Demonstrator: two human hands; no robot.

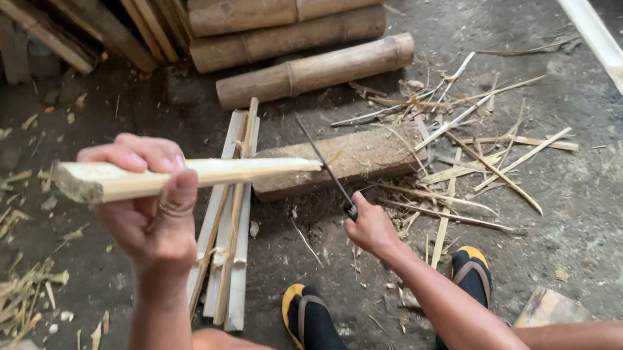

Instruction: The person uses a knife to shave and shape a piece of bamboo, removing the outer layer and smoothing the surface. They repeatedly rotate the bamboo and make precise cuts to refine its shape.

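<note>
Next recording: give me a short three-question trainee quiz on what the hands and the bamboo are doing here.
1. True or false: the left hand grips a split bamboo piece.
2. What does the right hand hold? A) knife B) hammer C) rope
3. What does the bamboo piece's far tip rest on?

Key
1. True.
2. A: a thin knife, its blade close by the tip.
3. The wooden block on the ground, in front of three bamboo logs.

packages: none | labels: none | signs: none | screens: none
</note>
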